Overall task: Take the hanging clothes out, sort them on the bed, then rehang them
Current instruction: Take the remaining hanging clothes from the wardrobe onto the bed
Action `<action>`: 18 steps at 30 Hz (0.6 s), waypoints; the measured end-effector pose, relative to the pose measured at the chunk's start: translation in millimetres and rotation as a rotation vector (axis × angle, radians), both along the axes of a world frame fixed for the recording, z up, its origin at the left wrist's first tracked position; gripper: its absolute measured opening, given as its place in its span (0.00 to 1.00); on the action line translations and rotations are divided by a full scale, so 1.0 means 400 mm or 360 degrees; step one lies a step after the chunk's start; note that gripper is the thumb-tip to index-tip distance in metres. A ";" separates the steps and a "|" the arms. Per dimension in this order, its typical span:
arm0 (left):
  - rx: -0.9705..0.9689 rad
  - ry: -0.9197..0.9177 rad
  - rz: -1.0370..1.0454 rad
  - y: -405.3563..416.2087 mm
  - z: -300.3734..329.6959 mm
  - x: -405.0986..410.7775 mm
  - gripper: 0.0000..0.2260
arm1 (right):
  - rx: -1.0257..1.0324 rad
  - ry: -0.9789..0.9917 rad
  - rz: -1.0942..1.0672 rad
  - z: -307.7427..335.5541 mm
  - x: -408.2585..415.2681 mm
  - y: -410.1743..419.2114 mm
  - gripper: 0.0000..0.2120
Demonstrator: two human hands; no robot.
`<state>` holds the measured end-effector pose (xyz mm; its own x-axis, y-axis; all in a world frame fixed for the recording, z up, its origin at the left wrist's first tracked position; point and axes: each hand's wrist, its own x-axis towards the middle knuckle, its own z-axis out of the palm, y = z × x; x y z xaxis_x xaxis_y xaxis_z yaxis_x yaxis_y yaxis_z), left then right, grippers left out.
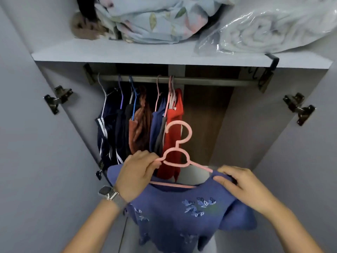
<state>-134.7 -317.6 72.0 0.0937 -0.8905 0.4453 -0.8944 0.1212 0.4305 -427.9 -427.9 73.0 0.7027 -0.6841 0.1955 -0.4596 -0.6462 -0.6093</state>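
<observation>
I stand before an open wardrobe. A blue top [182, 218] with pale embroidered leaves hangs on a pink hanger [177, 143], held below the rail. My left hand [136, 172] pinches the hanger's left arm near the neck. My right hand [242, 185] pinches the top's right shoulder over the hanger's right end. On the metal rail [209, 81] hang several garments: a navy striped one [105, 136], a rust-brown one [140, 132], a blue one [156, 128] and a red one [173, 136].
A white shelf [113, 53] above the rail carries a floral blanket [155, 19] and a bagged rolled towel [264, 31]. Wardrobe doors stand open at both sides with hinges [58, 99] showing. The rail's right half is bare.
</observation>
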 end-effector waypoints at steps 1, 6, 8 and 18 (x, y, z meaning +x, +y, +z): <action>0.0015 0.0083 0.0009 0.003 -0.001 0.022 0.15 | -0.0018 -0.0004 0.0003 0.000 0.013 -0.010 0.14; 0.0014 0.0192 0.0084 -0.004 0.009 0.112 0.13 | -0.0087 0.0021 0.0008 -0.021 0.109 -0.061 0.20; 0.0016 0.0175 0.0094 -0.005 0.007 0.150 0.15 | -0.0061 0.0075 -0.0015 -0.027 0.148 -0.077 0.19; 0.0027 0.0219 0.0114 0.066 -0.029 0.315 0.13 | 0.0286 -0.0325 -0.0262 0.012 0.401 -0.146 0.23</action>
<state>-8.7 -291.3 60.4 0.2165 -0.8867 0.4086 -0.8330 0.0505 0.5510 -267.5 -486.2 77.9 0.5386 -0.8216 0.1869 -0.4056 -0.4472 -0.7972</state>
